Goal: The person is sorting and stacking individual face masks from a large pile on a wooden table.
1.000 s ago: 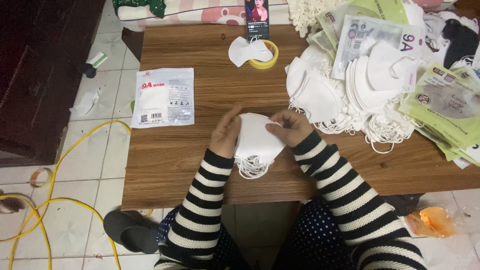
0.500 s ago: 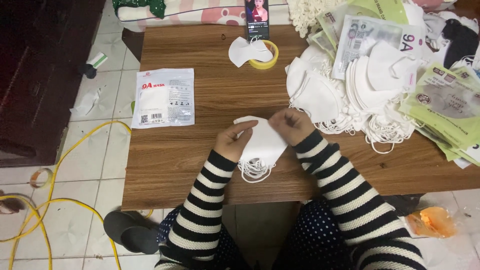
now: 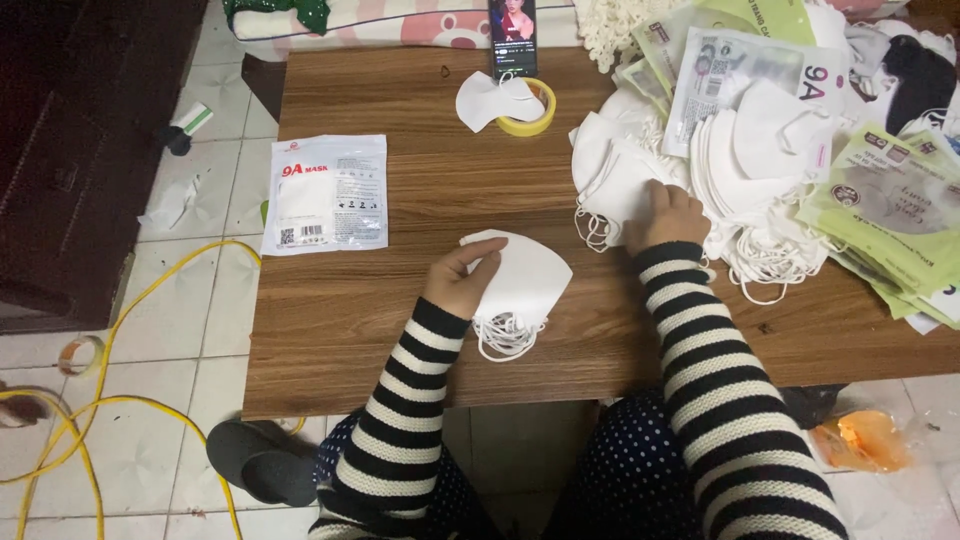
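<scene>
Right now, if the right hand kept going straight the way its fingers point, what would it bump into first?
The right hand already rests on the loose pile of white masks. Pushing on toward the table's far side, it would likely just dig deeper into that pile.

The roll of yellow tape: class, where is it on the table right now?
In the head view, the roll of yellow tape sits at the table's far edge, just below the phone, under a white mask.

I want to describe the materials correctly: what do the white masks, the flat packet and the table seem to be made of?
Stack of masks under the left hand: soft matte white fabric, probably non-woven, with thin elastic loops. Flat packet: glossy plastic film, showing glare. Table: brown wood grain, possibly laminate.
</scene>
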